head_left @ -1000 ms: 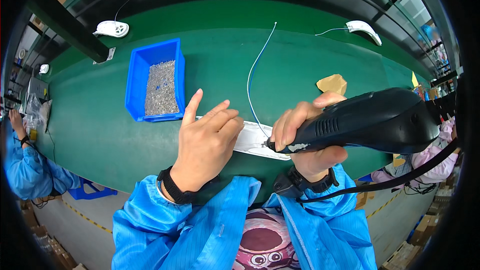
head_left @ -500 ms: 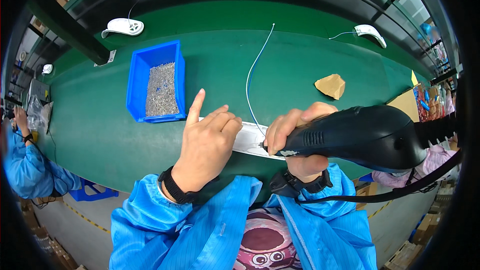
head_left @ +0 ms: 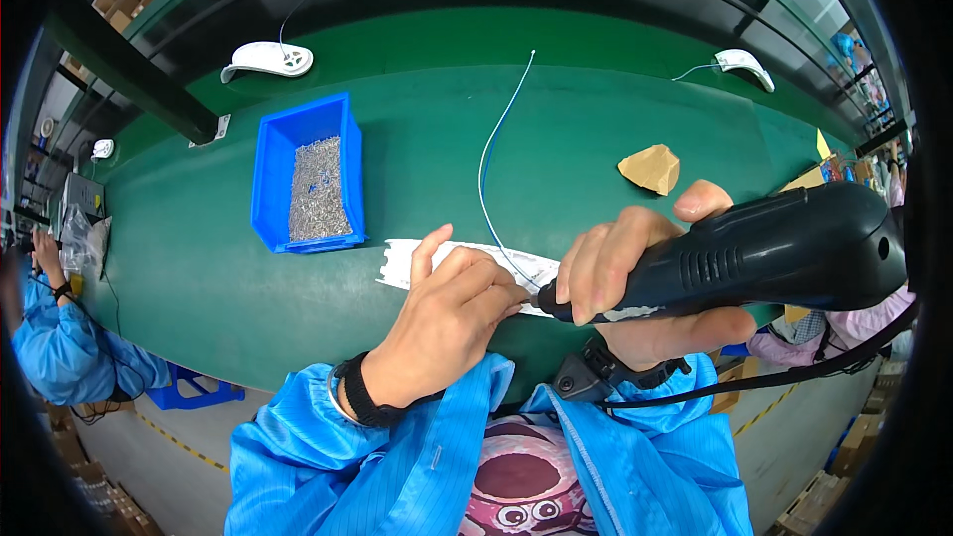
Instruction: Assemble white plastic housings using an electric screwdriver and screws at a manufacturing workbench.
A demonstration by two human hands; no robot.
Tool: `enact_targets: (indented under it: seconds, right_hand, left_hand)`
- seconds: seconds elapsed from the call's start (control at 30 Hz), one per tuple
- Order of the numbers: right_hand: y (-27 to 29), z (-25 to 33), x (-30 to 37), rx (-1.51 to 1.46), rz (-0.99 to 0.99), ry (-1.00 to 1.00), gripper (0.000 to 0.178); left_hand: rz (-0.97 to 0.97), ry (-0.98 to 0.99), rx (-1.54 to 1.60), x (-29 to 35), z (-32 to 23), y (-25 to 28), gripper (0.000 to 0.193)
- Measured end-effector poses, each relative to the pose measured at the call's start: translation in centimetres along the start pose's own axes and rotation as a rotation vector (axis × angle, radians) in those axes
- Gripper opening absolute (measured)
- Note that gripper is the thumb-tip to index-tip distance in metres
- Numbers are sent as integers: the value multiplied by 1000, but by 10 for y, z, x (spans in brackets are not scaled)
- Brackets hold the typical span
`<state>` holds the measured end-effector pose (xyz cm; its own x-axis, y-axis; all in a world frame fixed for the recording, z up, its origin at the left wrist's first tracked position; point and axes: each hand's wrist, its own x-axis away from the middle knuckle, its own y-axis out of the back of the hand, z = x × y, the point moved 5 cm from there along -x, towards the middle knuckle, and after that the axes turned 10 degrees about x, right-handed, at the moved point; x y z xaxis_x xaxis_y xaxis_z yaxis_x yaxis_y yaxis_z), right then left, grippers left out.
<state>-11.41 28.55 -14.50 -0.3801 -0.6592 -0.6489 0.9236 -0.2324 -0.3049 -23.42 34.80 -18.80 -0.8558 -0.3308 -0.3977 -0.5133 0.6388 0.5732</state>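
Note:
My right hand (head_left: 635, 283) is wrapped around a black electric screwdriver (head_left: 754, 258), which lies nearly level with its tip pointing left. Under both hands lies a long white plastic part (head_left: 400, 260) on the green table, with a thin blue and white cable (head_left: 484, 169) running from it toward the back. My left hand (head_left: 452, 313) rests over the part, its fingertips pinched close by the screwdriver's tip. Whatever sits between those fingertips is too small to make out. Farther left stands a blue bin (head_left: 358, 179) holding many small metal screws (head_left: 320, 194).
A brown scrap of cardboard (head_left: 651, 170) lies at the right. Curved white plastic pieces (head_left: 268, 60) (head_left: 745, 67) with wires sit along the back ledge. A dark green post (head_left: 139, 69) rises at the left. Beyond it, a person in a blue sleeve (head_left: 69, 347) works.
My left hand has moved right, its fingers closing by the screwdriver's tip. The screwdriver has shifted slightly right, and more of the white part's left end shows.

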Motion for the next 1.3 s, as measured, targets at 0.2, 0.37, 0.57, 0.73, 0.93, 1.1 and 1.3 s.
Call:
enact_targets:
  seconds: [0.2, 0.37, 0.57, 0.73, 0.93, 1.1, 1.3]
  right_hand:
    - [2, -1, 3, -129, 49, 124, 75]
    - [9, 2, 6, -5, 96, 98, 73]
    - [19, 1, 25, 154, 97, -16, 73]
    - [23, 1, 33, 220, 66, -116, 72]
    - [24, 3, 34, 267, 20, -182, 70]
    - [25, -4, 39, 285, 39, -145, 69]
    - [19, -2, 44, 219, 19, -42, 67]
  left_hand:
    - [-4, 33, 50, 0, 4, -5, 14]
    - [31, 77, -5, 0, 2, -4, 54]
    - [195, 111, -175, -5, 18, 13, 90]
    - [227, 102, -174, -1, 23, 8, 77]
    - [230, 117, -189, -2, 19, 9, 72]
    - [235, 113, -190, -1, 21, 8, 71]
    - [259, 124, -259, -3, 19, 5, 69]
